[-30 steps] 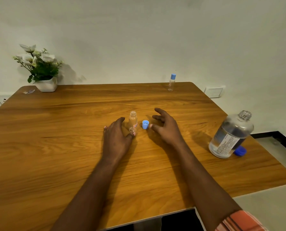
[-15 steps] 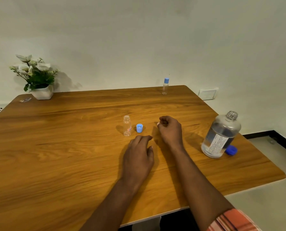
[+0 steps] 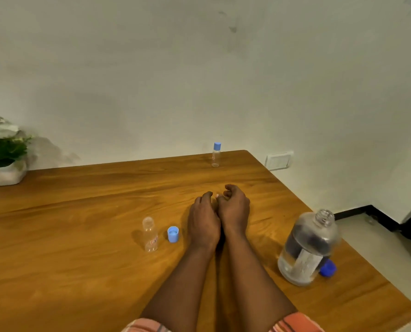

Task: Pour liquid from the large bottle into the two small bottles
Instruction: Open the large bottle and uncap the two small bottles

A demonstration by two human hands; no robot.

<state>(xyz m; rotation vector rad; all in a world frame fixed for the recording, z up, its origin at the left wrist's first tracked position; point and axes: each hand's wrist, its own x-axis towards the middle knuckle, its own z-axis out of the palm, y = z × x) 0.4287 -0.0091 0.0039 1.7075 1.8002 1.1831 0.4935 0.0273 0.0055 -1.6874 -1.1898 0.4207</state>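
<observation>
Both forearms extend forward over the wooden table [image 3: 80,248], striped sleeves [image 3: 293,323] at the near edge. The left hand [image 3: 203,222] lies palm down, fingers loosely together, holding nothing. The right hand [image 3: 234,208] touches it on the right, fingers curled inward; whether anything sits inside that curl cannot be told.

Near right, the large bottle [image 3: 307,250] stands uncapped and roughly half full, its dark blue cap [image 3: 327,269] on the table just behind it. Left of the hands stands the open small bottle [image 3: 149,234], its light blue cap [image 3: 173,234] just beside it. Further off, at the far edge, stands the capped small bottle [image 3: 216,155]. A potted plant [image 3: 3,152] occupies the far left.

Since half a second ago, the left hand has moved forward to meet the right; the bottles are unmoved.
</observation>
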